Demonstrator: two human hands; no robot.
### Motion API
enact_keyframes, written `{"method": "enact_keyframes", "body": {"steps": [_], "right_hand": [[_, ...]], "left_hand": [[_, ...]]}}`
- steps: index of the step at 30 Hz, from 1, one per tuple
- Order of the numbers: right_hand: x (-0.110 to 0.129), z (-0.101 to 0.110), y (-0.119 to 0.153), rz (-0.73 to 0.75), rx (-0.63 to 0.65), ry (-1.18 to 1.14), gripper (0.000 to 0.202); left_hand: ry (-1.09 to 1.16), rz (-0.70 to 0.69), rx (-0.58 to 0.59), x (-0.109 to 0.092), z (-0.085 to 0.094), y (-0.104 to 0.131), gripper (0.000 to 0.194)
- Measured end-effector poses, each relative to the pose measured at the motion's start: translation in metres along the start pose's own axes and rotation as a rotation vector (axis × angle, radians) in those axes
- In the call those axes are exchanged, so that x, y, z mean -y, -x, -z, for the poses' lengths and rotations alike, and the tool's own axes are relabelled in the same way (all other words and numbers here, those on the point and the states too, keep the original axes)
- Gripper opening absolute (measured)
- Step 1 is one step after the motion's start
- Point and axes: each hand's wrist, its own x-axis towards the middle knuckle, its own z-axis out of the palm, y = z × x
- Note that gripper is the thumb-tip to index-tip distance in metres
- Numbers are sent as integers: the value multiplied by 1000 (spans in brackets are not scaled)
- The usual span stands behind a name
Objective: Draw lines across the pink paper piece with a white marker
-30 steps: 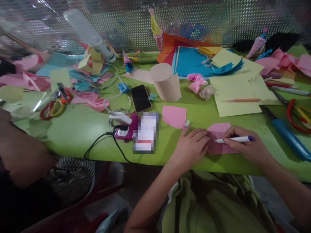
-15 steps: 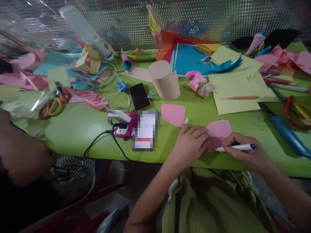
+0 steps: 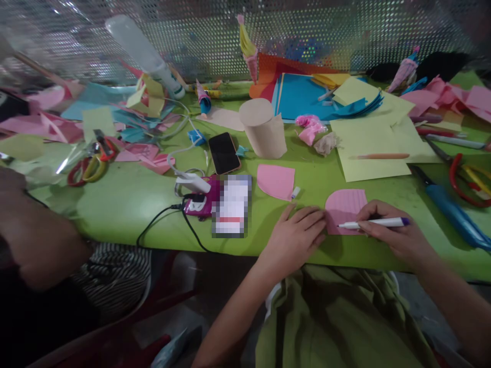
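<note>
My right hand (image 3: 391,227) grips a white marker (image 3: 378,223) with a purple end. Its tip meets a pink paper piece (image 3: 343,207) that has one rounded corner and faint ruled lines. Flat on the green table lies my left hand (image 3: 299,232), fingers stretched out, with the fingertips at the left edge of that paper. Just beyond the left hand is a small white marker cap (image 3: 295,192). It touches the corner of a second pink paper piece (image 3: 276,181) of similar shape.
A power strip (image 3: 203,197) with cables and two phones lie left of my hands. Behind stands a beige paper roll (image 3: 263,128). Blue-handled pliers or cutter (image 3: 456,212) and scissors (image 3: 470,179) lie right. Another person's arm (image 3: 42,235) rests at far left.
The marker tip has moved up from the lower-left corner of the pink paper onto its left part. My left hand has shifted slightly back toward me and left.
</note>
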Motion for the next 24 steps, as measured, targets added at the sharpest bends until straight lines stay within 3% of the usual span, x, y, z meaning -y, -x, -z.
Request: {"method": "enact_keyframes", "body": {"steps": [8, 24], "right_hand": [[13, -3, -27, 41, -141, 92, 22], [2, -12, -46, 78, -184, 102, 23]], "left_hand": [[-2, -2, 43, -1, -5, -1, 28], [15, 6, 48, 0, -8, 0, 29]]}}
